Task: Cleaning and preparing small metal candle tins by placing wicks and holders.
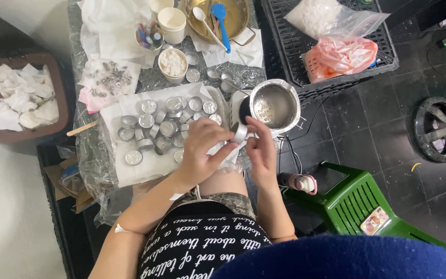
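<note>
My left hand [202, 150] and my right hand [259, 147] meet over my lap and together hold a small round metal tin [239, 133] wrapped partly in white tissue [229, 156]. The left hand grips the tissue and the tin from the left. Fingers of the right hand pinch the tin's rim from the right. Just beyond the hands stands a steel melting pot [273, 105] with a little liquid inside. Several more small metal tins [163, 121] lie on a white paper sheet [141, 170] left of the hands.
A brown bin of crumpled tissue [21, 101] is at the left. Paper cups [172, 63], a brass bowl with a blue spatula [222, 18], a black crate holding plastic bags [331, 51], a green plastic stool [367, 206] and a pink-and-white tool [300, 182] surround the area.
</note>
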